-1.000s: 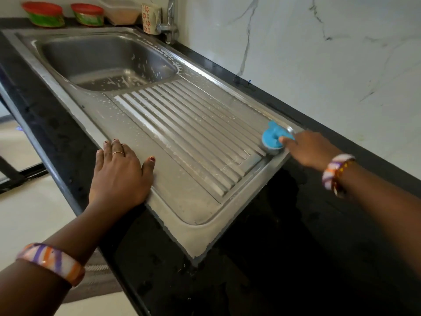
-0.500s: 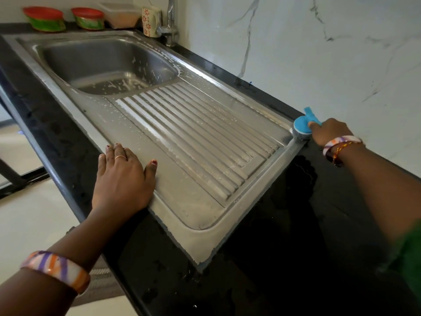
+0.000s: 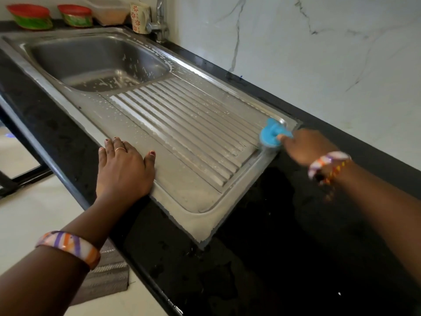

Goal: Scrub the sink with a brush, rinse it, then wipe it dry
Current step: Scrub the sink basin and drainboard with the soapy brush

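Observation:
A stainless steel sink (image 3: 182,179) with a ribbed drainboard is set into a black counter; soap flecks dot its basin (image 3: 95,62) and ribs. My right hand (image 3: 307,147) grips a round blue brush (image 3: 271,134) and holds it against the drainboard's far right corner. My left hand (image 3: 124,167) lies flat, fingers straight, on the drainboard's near edge. The brush's bristles are hidden under its blue top.
A tap (image 3: 159,21) stands behind the basin beside a flowered mug (image 3: 139,18). Two red-and-green bowls (image 3: 29,15) and a clear plastic box (image 3: 107,11) sit at the back. The black counter (image 3: 273,247) extends to the right, under a marble wall (image 3: 319,53).
My right hand swept the brush out to the drainboard's far corner and has pulled it back a little onto the corner ribs. My left hand stayed in place.

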Demonstrator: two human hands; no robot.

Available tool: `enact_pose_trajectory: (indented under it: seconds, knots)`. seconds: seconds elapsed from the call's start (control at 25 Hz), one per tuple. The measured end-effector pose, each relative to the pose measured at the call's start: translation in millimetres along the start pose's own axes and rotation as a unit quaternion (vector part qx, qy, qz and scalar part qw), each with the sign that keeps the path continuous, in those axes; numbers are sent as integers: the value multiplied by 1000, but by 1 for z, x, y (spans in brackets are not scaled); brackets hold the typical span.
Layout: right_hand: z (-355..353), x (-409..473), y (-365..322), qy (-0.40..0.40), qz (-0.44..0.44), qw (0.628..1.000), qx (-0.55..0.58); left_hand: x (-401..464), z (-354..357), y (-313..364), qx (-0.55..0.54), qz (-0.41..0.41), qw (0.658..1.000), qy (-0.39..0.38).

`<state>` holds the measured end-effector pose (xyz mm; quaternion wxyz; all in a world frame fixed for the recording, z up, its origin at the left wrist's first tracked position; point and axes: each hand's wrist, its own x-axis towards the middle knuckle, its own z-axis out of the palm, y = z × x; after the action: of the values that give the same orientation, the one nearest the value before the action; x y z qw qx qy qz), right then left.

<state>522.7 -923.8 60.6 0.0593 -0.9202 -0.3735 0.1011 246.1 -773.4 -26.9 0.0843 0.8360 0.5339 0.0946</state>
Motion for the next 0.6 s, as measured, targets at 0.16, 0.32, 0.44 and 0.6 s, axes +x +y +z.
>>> enact_pose_trajectory:
  seconds: [0.16,0.32,0.44,0.6]
  knots:
    - [-1,-6,15,-5,15,999,41,2,2,0,1,-1,1000,5]
    - [27,-100,-24,-119,-152,979,66,2,3,0,-2,-5,1000,4]
    - [13,-64,-8,-48,-85,995,3,2,3,0,-7,-5,1000,7]
    - [0,-25,4,27,17,999,16,2,4,0,-8,-5,1000,11]
